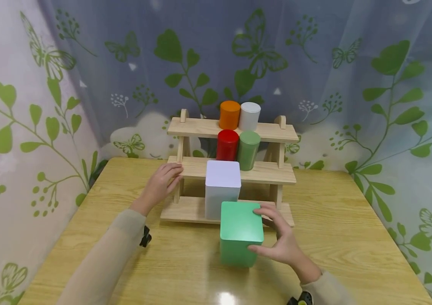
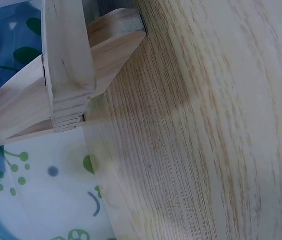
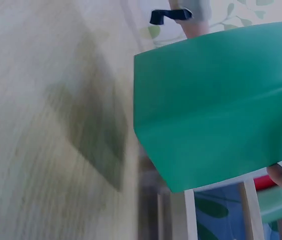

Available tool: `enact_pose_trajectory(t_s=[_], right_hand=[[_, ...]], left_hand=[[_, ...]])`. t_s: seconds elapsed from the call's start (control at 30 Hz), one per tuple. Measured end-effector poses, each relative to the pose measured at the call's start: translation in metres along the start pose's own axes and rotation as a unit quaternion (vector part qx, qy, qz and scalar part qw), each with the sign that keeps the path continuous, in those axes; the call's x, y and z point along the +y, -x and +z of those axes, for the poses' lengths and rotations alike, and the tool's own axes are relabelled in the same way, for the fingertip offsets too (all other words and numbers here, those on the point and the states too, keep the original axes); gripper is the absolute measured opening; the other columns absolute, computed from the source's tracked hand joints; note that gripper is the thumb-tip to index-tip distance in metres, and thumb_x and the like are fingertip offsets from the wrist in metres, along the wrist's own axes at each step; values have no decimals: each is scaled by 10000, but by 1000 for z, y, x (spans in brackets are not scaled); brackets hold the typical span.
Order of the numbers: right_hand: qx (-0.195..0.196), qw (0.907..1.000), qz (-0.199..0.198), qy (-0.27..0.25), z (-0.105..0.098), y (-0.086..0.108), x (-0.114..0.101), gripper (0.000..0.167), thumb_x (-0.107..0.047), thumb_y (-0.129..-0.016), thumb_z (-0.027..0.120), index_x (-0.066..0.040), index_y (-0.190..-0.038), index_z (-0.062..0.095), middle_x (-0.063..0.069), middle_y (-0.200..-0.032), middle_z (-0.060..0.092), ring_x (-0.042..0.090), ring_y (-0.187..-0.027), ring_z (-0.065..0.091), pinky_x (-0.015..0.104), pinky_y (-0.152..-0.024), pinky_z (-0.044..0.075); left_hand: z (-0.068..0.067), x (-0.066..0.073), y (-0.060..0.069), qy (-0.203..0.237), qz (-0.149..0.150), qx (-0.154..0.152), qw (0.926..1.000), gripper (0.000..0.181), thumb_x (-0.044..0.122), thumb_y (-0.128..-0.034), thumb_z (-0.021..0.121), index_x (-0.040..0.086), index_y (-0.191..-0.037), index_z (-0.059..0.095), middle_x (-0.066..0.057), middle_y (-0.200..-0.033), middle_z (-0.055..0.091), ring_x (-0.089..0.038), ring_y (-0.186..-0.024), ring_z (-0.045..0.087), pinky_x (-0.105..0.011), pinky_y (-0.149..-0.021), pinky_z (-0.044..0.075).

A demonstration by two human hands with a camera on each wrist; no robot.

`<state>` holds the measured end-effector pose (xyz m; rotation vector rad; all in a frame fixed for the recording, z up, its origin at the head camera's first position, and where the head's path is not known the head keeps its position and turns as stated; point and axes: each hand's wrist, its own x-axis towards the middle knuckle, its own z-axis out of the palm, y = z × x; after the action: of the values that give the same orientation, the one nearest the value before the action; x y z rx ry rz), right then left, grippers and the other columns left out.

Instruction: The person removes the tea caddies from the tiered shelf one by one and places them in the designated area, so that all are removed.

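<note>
My right hand (image 1: 282, 243) grips a green box (image 1: 241, 222) by its right side near the top, in front of the shelf's bottom tier. In the right wrist view the green box (image 3: 216, 105) is held above the table, its shadow apart from it. My left hand (image 1: 161, 184) touches the left end of the middle tier of a wooden three-tier shelf (image 1: 269, 173). On the bottom tier, left of and behind the green box, stands a white box (image 1: 222, 186). The left wrist view shows the shelf's wooden end (image 2: 68, 70) close by.
An orange cylinder (image 1: 229, 115) and a white cylinder (image 1: 249, 116) stand on the top tier. Below them, a red cylinder (image 1: 227, 145) and a green cylinder (image 1: 248, 150) stand on the middle tier. A patterned curtain (image 1: 216, 51) hangs behind the wooden table (image 1: 326, 237).
</note>
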<state>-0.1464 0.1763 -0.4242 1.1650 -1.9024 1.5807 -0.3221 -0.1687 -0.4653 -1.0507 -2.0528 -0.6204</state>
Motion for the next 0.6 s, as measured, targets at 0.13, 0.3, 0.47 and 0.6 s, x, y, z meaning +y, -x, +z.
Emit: enact_pose_trajectory(t_s=[0.13,0.3,0.47,0.6], right_hand=[[53,10000,-75,-10,12,-1,2,676,-192,-715,815,154,-1183,473,350,-1175,415,233,-1184,439,307,-907,475],[27,9998,-167,49,24,-5,0,659,-228,-721,810,136,-1169,492,347,-1164,437,266,-1179,433,264,-916,457],[-57,9994,-352,-19,38,-11,1,647,-219,-719,809,134,-1162,495,348,-1148,451,280,-1139,475,279,-892,479],[-77,9984,-565,22,50,-16,2,635,-229,-727,800,138,-1147,498,342,-1121,462,281,-1099,502,278,-881,486]], left_hand=[[0,0,1,-15,-46,-27,10000,306,-3,-759,735,-46,-1052,655,-172,-1104,619,-306,-1033,557,-373,-909,459],[0,0,0,-1,-73,-72,9999,291,14,-781,722,-41,-1059,655,-169,-1110,618,-306,-1038,554,-370,-912,456],[0,-1,1,50,-123,-63,9999,275,32,-798,711,-42,-1058,658,-168,-1111,619,-305,-1039,553,-380,-904,461],[1,-2,3,50,-138,-55,9999,283,33,-793,715,-36,-1062,659,-163,-1114,621,-303,-1043,553,-390,-907,460]])
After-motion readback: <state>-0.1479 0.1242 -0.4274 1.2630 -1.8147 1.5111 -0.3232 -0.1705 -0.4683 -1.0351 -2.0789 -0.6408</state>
